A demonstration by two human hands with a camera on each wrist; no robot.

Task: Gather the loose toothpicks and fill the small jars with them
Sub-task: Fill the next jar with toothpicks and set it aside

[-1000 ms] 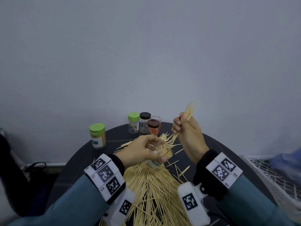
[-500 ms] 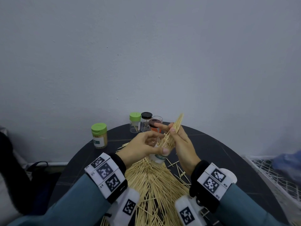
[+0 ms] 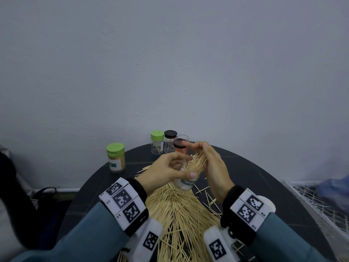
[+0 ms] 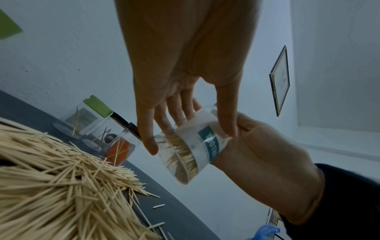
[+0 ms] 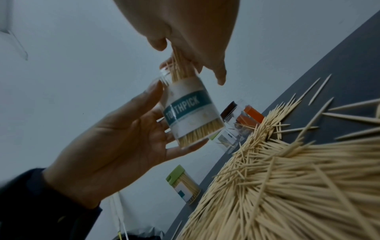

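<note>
My left hand [image 3: 186, 167] grips a small clear jar [image 3: 186, 183] with a teal TOOTHPICK label, tilted above the round dark table [image 3: 264, 186]. In the right wrist view the jar [image 5: 189, 113] is partly filled. My right hand [image 3: 205, 157] holds a fanned bundle of toothpicks [image 3: 196, 162] at the jar's mouth. In that same view the bundle [image 5: 176, 68] sits between thumb and fingers, its lower ends inside the jar. A big pile of loose toothpicks [image 3: 179, 214] lies under both wrists.
A full green-lidded jar [image 3: 115, 157] stands at the back left. Behind the hands stand a green-lidded jar [image 3: 157, 141], a black-lidded jar [image 3: 170, 140], a brown-lidded jar [image 3: 179, 146] and an open one [image 3: 183, 138]. A wire basket [image 3: 321, 205] sits off the table's right edge.
My right hand came down and to the left from a raised position, bringing the bundle to the jar's mouth. The left hand lifted the jar slightly and kept its grip.
</note>
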